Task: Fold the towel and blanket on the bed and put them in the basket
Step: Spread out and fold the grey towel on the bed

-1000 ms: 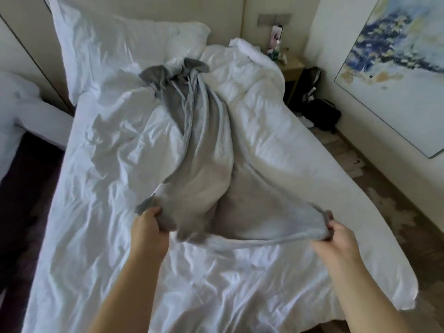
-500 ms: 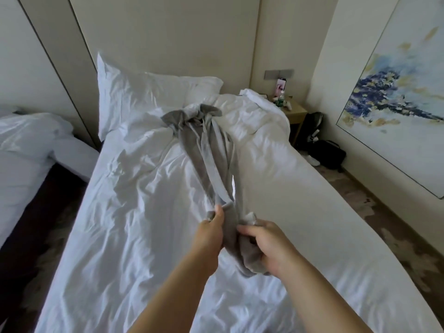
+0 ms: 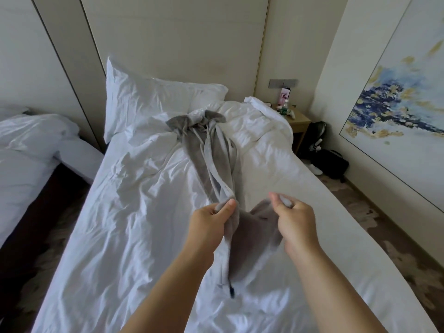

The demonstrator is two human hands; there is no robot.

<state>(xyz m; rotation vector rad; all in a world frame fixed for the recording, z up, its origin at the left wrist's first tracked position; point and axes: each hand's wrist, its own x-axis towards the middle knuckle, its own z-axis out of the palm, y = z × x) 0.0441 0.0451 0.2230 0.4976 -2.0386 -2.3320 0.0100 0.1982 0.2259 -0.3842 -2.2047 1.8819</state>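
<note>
The left hand (image 3: 209, 227) pinches a gathered edge of the grey cloth (image 3: 216, 159) between its thumb and curled fingers. The right hand (image 3: 298, 224) is closed round another bit of the same cloth, and a pale strip of it shows between the fingers. The two hands are held near each other above the bed (image 3: 108, 236), with a slack, darker fold sagging between them. A narrow tail of the cloth hangs down between the forearms and ends in a small dark tip. Whether this cloth is the towel or the blanket cannot be told.

From the left hand the cloth runs away up the bed as a long twisted rope. Its far end lies bunched on the rumpled white sheet just below the pillow (image 3: 149, 104). A white duvet (image 3: 259, 126) is heaped to the right of that bunch.

Beyond the duvet a small wooden nightstand (image 3: 299, 121) carries a few small items, and a black bag (image 3: 331, 164) sits on the floor beside it. A large painting (image 3: 403, 111) hangs on the right wall. A second bed (image 3: 24, 152) with white bedding stands on the left.
</note>
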